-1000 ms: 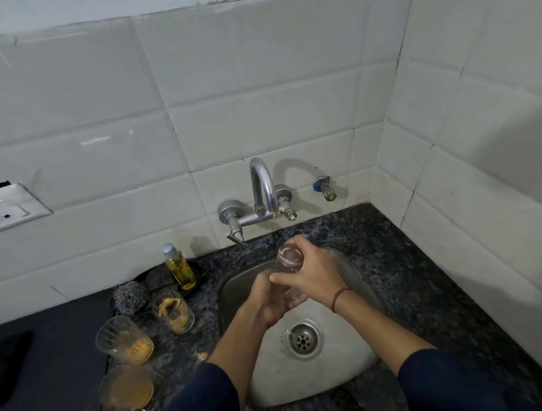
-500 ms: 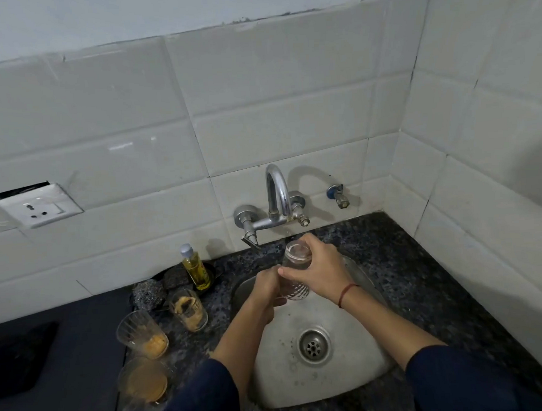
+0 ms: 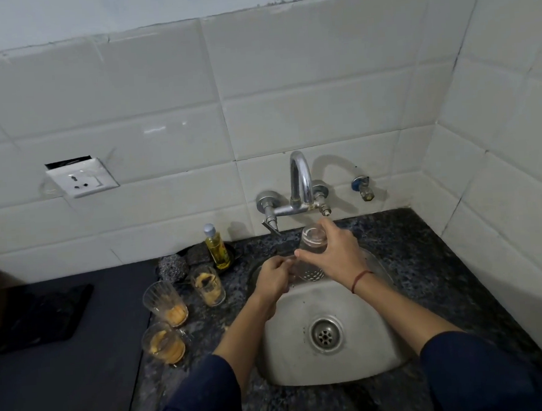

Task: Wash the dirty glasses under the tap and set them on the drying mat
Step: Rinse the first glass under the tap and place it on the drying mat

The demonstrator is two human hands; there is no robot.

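Note:
Over the steel sink (image 3: 364, 359) my right hand (image 3: 337, 253) grips a clear glass (image 3: 312, 239), turned bottom up below the tap (image 3: 300, 184). My left hand (image 3: 273, 277) holds the glass's lower end at its rim, fingers curled there. Three dirty glasses with orange residue stand on the counter to the left: one (image 3: 165, 301), one (image 3: 208, 285), and one (image 3: 164, 342). A dark mat (image 3: 35, 315) lies at the far left. I cannot tell whether water runs.
A yellow soap bottle (image 3: 216, 246) and a steel scrubber (image 3: 173, 268) sit behind the dirty glasses. A wall socket (image 3: 81, 178) is on the tiles at left. A small valve (image 3: 363, 187) sticks out right of the tap. Tiled walls close the back and right.
Both hands keep hold of the glass over the sink. The camera has tilted up, so hands and sink sit lower in view. The glass has shifted only slightly.

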